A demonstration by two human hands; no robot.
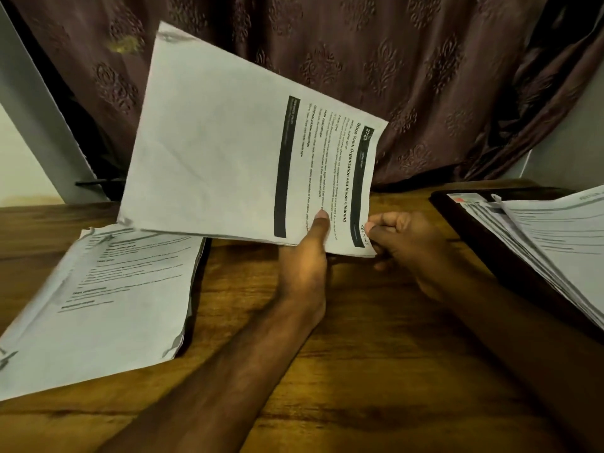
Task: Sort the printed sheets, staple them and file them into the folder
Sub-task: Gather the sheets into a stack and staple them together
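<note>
Paper stack (98, 295) at far left, flat on the wooden counter (343, 354), printed side up, text too blurred to read; near corner cut off by the frame edge. Dark edge under its right side, perhaps a cover or board, too little showing to tell.

Centre: held sheets (235, 152), lifted off the counter and tilted up toward the curtain (425, 76), long side running away from the viewer. Heading legible as "Shoe Rack Organization and Insole Cleaning"; smaller lines beneath too fine to make out. More than one sheet, judging by layered edges at the near corner; exact count unclear.

Left hand (304, 263) gripping the near edge of these sheets, thumb pressed on the printed face, fingers hidden beneath. Right hand (405, 243) just beside it, curled fingers pinching the near right corner; whatever lies under that corner hidden by the paper and knuckles.

Right: dark folder (483, 253) lying open on the counter, holding a thick pile of filed sheets (562, 243), upper pages bowed; small red mark near the top left corner, unreadable. Folder and its pile cut off by the right frame edge.
</note>
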